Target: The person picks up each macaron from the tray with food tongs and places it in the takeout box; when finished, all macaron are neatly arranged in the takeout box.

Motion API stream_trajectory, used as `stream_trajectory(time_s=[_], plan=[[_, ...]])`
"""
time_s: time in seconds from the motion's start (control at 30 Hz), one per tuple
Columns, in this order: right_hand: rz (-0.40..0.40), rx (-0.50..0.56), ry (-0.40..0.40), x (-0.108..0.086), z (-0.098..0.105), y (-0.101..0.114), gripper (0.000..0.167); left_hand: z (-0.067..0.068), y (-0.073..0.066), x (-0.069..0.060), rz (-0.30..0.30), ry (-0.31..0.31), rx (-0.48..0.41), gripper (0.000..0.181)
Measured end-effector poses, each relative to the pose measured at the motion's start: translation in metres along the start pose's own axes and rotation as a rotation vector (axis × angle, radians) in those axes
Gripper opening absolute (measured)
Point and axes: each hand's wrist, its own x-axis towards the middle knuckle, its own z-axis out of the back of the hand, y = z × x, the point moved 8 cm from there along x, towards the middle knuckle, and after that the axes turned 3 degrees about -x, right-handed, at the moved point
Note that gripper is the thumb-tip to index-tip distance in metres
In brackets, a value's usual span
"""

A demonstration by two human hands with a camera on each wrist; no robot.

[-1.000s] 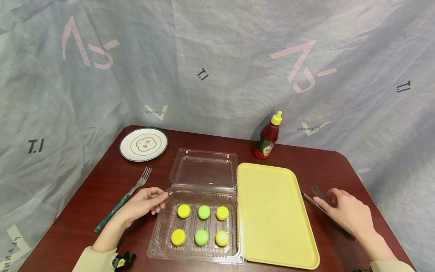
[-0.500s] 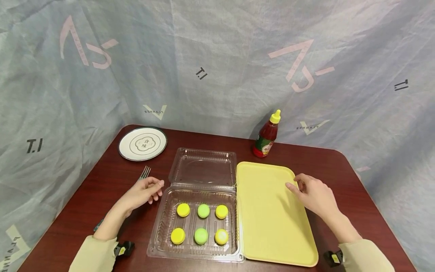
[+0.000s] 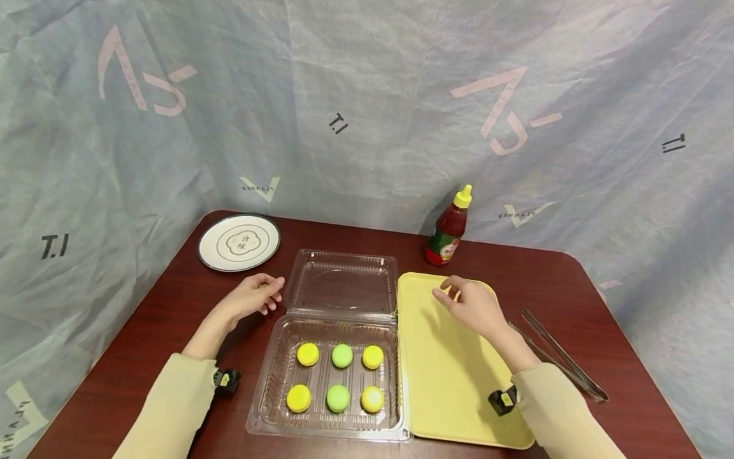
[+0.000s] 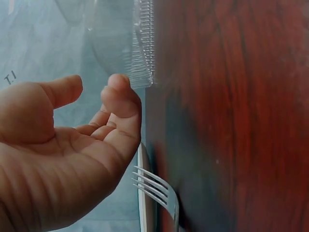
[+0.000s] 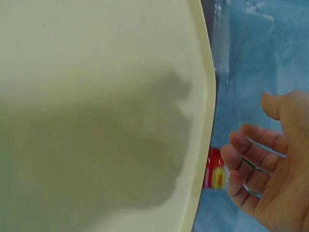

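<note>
A clear plastic clamshell box (image 3: 266, 408) lies opened flat on the table, its lid (image 3: 344, 287) folded back. Inside its base sit several macarons, yellow ones (image 3: 308, 354) and green ones (image 3: 342, 356), in two rows. My left hand (image 3: 252, 298) hovers just left of the lid, fingers loosely bent, holding nothing. In the left wrist view a fork (image 4: 157, 191) shows below that hand; in the head view the arm hides it. Above the far part of the yellow tray (image 3: 453, 382) hangs my right hand (image 3: 471, 307), relaxed and holding nothing.
Metal tongs (image 3: 559, 350) lie right of the tray, partly behind my right forearm. A red sauce bottle (image 3: 447, 236) with a yellow cap stands at the back. At the back left is a white plate (image 3: 239, 243). A grey curtain surrounds the table (image 3: 516, 268).
My right hand has moved left from beside the tongs to over the tray. My left hand has left the box's base corner and shifted away from me, up beside the lid.
</note>
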Motion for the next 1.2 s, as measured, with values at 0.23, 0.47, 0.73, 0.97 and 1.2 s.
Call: stream_trajectory(time_s=[0.23, 0.47, 0.73, 0.97, 1.2], plan=[[-0.025, 0.154, 0.082, 0.022, -0.03, 0.023, 0.031, -0.006, 0.003, 0.014, 0.034, 0.007, -0.026, 0.038], [-0.015, 0.267, 0.116, 0.033, -0.048, 0.04, 0.026, -0.013, 0.005, 0.021, 0.038, 0.01, -0.061, 0.034], [-0.049, 0.307, 0.12, 0.033, -0.059, 0.048, 0.02, -0.013, 0.005, 0.026, 0.029, -0.029, -0.099, 0.024], [-0.116, 0.408, 0.127, 0.032, -0.061, 0.05, 0.02, -0.012, 0.005, 0.028, 0.02, -0.036, -0.09, 0.024], [-0.158, 0.431, 0.119, 0.033, -0.062, 0.048, 0.019, -0.01, 0.001, 0.026, 0.028, -0.061, -0.089, 0.022]])
